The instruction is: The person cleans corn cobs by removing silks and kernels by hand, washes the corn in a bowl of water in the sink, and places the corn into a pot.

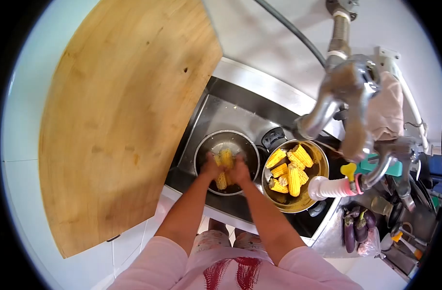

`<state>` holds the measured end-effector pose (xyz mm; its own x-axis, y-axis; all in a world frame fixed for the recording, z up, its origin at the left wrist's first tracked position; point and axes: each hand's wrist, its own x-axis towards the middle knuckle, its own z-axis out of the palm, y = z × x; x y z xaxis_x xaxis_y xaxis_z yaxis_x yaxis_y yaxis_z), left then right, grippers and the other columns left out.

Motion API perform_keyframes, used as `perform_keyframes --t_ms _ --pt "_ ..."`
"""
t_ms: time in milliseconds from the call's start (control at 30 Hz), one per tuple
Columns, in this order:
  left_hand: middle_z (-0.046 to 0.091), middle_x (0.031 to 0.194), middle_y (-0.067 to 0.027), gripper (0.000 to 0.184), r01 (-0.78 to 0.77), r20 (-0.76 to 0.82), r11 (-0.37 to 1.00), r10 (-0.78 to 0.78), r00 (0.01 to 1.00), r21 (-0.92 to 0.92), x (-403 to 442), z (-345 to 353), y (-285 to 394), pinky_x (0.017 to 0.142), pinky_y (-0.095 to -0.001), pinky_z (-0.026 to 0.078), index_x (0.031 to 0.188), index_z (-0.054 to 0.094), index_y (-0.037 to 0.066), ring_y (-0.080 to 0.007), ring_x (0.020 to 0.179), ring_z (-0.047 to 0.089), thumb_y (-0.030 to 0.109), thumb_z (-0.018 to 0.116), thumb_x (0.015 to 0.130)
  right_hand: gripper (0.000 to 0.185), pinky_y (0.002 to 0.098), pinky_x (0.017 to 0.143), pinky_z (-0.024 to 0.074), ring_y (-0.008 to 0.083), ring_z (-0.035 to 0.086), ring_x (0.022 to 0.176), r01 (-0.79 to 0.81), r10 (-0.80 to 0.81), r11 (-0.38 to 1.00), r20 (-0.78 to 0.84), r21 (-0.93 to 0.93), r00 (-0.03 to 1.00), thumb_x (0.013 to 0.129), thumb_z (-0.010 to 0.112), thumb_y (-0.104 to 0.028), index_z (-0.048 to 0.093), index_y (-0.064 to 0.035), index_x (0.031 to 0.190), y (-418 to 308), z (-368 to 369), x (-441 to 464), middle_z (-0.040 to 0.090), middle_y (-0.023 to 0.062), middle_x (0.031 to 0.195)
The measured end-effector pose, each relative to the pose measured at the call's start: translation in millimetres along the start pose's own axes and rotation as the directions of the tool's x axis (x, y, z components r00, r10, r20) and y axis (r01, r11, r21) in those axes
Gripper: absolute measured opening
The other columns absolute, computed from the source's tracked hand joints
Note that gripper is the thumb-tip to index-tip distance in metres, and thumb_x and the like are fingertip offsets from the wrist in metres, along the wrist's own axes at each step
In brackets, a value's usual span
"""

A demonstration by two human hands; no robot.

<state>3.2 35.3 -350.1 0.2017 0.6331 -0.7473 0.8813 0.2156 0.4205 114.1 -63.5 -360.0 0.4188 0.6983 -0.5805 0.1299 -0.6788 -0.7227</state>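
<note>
Both hands are inside a steel pot (201, 145) standing in the sink. My left hand (211, 167) is at the left of the corn pieces (221, 181), its fingers blurred and partly hidden. On the other side of that corn, my right hand (239, 170) touches or nearly touches it, its fingers also blurred. Whether either hand grips a piece is unclear. Right of this pot, a second pot (322, 166) holds several yellow corn pieces (293, 181).
A large wooden board (129, 116) fills the left side. Metal taps (344, 96) hang over the right, with a white and pink spout (334, 187) beside the second pot. Eggplants (360, 228) and a plastic bag (370, 243) lie at the lower right.
</note>
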Motion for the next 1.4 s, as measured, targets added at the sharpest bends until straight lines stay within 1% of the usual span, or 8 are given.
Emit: perform_keyframes --t_ms 200,300,400,500,767,833,967,1400 --pt "0.051 0.127 -0.0232 0.097 -0.021 0.227 0.982 -0.023 0.974 0.19 8.5 6.1 -8.1 0.098 -0.0367 0.042 0.142 0.014 0.004 -0.0371 0.116 0.052 0.018 0.073 0.067 0.07 0.0464 0.097 0.0422 0.0428 0.05 0.115 0.114 -0.163 0.943 -0.135 -0.313 0.977 0.073 0.068 -0.019 0.033 -0.002 0.131 -1.0 17.9 1.6 0.047 0.0294 0.128" --pt "0.056 0.119 -0.0175 0.081 0.021 0.033 0.998 -0.019 0.999 -0.053 7.1 -9.0 -5.4 0.091 -0.0366 0.046 0.136 0.028 0.001 -0.0314 0.108 0.057 0.016 0.071 0.069 0.07 0.0454 0.098 0.0407 0.0435 0.05 0.114 -0.22 0.221 0.967 -0.006 -0.128 0.975 0.072 0.067 -0.017 0.034 -0.0026 0.133 -34.7 -7.3 -5.4 0.05 0.0255 0.127" --pt "0.058 0.113 -0.0108 0.059 0.196 0.416 0.699 0.158 0.896 -0.688 9.4 -18.1 -14.1 0.083 -0.0354 0.048 0.128 0.041 0.001 -0.0233 0.099 0.059 0.016 0.067 0.078 0.067 0.0414 0.096 0.0439 0.0367 0.054 0.113 0.011 -0.202 0.825 -0.277 -0.564 0.939 0.077 0.065 -0.015 0.035 -0.0046 0.136 -17.4 7.6 -20.1 0.053 0.0208 0.125" --pt "0.061 0.1 -0.0045 0.027 0.25 0.331 0.3 0.261 0.907 -0.921 -37.0 -30.6 11.8 0.079 -0.0285 0.047 0.112 0.057 0.002 -0.0154 0.087 0.059 0.017 0.06 0.09 0.047 0.0309 0.086 0.0474 0.0199 0.056 0.105 -0.064 0.039 0.718 0.051 0.693 0.998 0.09 0.063 -0.02 0.043 -0.0073 0.131 -24.3 6.6 -35.2 0.057 0.0094 0.117" --pt "0.062 0.113 -0.0096 0.045 -0.189 0.237 0.82 0.364 0.901 -0.541 -25.2 -33.7 6.2 0.09 -0.0324 0.045 0.124 0.052 0.001 -0.0204 0.105 0.059 0.016 0.066 0.084 0.052 0.0408 0.071 0.05 0.0339 0.066 0.081 0.021 -0.021 1.0 -0.215 0.0 0.976 0.085 0.066 -0.04 0.048 -0.002 0.115 -35.6 -9.7 -43.4 0.065 0.0207 0.087" --pt "0.062 0.112 -0.0178 0.07 -0.609 -0.219 0.691 0.712 0.668 0.39 -17.4 -22.7 5.8 0.092 -0.0386 0.045 0.137 0.039 0.005 -0.0313 0.105 0.06 0.017 0.071 0.076 0.057 0.0446 0.076 0.0503 0.0401 0.064 0.088 -0.186 0.146 0.977 -0.301 -0.109 0.942 0.083 0.064 -0.045 0.048 -0.0009 0.115 -36.7 -11.5 -25.2 0.066 0.0228 0.095" --pt "0.056 0.119 -0.0216 0.085 -0.346 0.267 0.77 0.234 0.935 0.536 -26.6 -38.4 31.6 0.087 -0.0437 0.048 0.143 0.021 0.01 -0.038 0.106 0.057 0.013 0.067 0.07 0.067 0.046 0.085 0.0489 0.0395 0.061 0.099 -0.06 0.008 0.941 -0.158 -0.332 0.987 0.079 0.065 -0.049 0.048 -0.0003 0.121 -0.6 -6.1 4.6 0.062 0.0261 0.106" --pt "0.061 0.114 -0.0147 0.056 -0.471 -0.265 0.825 0.401 0.877 -0.313 -39.3 -44.2 14.5 0.085 -0.035 0.05 0.129 0.05 0.01 -0.0264 0.098 0.062 0.009 0.07 0.076 0.054 0.0395 0.084 0.0477 0.0359 0.062 0.095 0.052 -0.064 0.971 0.041 0.235 0.997 0.076 0.074 -0.032 0.055 -0.0021 0.117 -41.3 -44.5 -49.2 0.063 0.0192 0.105"
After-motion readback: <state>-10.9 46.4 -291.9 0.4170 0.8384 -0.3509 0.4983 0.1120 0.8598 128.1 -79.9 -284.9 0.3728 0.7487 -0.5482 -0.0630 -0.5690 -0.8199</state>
